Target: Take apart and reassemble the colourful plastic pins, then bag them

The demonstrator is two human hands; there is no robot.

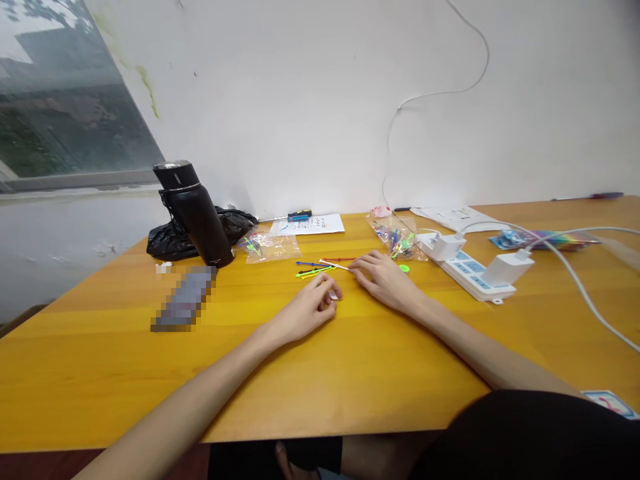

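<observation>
My left hand (307, 310) rests on the wooden table with its fingers curled round a small white piece (333, 296), whose kind I cannot make out. To its right lies my right hand (384, 277), palm down, thumb and forefinger together at the near end of a slim white clock hand (336, 265). Beside that lie other plastic clock hands: a red one (336, 259), a blue one (311, 264) and a yellow-green one (313, 273), with a dark one partly among them. Just beyond my right hand is a small round green piece (404, 269).
A black bottle (197, 217) stands left, before a black plastic bag (167, 245); a blurred-out flat object (185, 300) lies nearer. Clear bags (280, 245) of coloured parts, a screwdriver (299, 216) and papers lie behind. A power strip (473, 277) with chargers and cables occupies the right.
</observation>
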